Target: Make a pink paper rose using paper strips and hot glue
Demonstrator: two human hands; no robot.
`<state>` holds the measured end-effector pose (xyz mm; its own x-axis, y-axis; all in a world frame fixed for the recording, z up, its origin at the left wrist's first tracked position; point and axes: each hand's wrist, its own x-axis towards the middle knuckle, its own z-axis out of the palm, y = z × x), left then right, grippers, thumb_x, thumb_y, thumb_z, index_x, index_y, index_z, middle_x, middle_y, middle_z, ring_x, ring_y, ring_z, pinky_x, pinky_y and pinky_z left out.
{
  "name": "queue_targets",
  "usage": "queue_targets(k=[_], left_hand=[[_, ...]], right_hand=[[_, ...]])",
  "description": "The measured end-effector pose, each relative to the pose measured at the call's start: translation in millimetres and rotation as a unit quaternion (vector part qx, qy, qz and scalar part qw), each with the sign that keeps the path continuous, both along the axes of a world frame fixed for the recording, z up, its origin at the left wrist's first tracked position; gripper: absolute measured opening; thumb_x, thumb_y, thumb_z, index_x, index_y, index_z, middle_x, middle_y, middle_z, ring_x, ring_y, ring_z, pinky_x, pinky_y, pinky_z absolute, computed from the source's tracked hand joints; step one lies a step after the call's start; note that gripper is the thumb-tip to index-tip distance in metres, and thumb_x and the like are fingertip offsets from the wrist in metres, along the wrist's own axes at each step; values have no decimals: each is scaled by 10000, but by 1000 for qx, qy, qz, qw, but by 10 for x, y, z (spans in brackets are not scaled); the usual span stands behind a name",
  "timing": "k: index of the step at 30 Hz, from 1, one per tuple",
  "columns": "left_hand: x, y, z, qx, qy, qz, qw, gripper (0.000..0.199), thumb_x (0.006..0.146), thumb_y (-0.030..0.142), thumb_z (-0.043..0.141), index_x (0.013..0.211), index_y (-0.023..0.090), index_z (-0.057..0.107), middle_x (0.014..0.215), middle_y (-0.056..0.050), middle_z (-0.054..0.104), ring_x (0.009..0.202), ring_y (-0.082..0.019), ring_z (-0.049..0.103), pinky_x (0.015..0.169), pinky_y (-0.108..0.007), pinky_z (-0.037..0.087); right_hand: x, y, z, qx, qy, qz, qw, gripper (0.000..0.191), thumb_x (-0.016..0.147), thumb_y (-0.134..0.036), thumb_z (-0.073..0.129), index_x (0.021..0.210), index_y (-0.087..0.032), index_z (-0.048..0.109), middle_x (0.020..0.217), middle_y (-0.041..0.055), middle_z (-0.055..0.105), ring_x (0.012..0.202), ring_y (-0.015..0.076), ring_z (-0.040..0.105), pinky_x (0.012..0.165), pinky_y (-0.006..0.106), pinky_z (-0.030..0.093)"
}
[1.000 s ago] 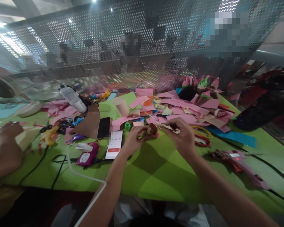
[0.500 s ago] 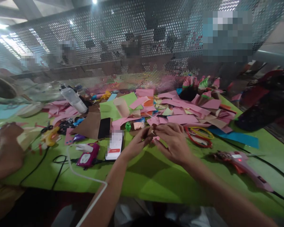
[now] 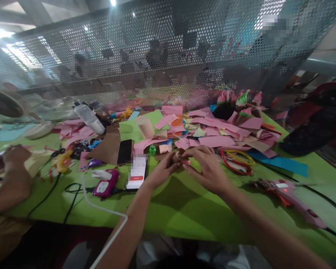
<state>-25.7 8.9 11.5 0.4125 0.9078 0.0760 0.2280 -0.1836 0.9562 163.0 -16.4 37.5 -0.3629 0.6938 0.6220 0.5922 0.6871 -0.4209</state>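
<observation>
Tabletop [image 3: 182, 213] green, paper-strewn | mesh screen [image 3: 114, 59] behind | hands [image 3: 184, 164] nearly closed around small brown piece [image 3: 178, 158], apparently paper

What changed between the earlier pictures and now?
The right hand moved left, bringing the pale strip in against the small brown piece. Whether it has let go of the strip is unclear. The left hand still holds the brown piece. The dark phone, bottle and pink glue gun stayed put.
</observation>
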Motion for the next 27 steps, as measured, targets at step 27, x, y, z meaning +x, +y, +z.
queue_targets(k=[27], left_hand=[[-23,12,-73,58,-2,-5,998,365,890,341,602,1225,205,555,1174,-81,633,1059,-199,573,974,-329,460]], right_hand=[[-9,9,-24,29,-2,-5,1000,178,920,-268,609,1068,-282,707,1080,48,734,1010,248,600,869,420,407]])
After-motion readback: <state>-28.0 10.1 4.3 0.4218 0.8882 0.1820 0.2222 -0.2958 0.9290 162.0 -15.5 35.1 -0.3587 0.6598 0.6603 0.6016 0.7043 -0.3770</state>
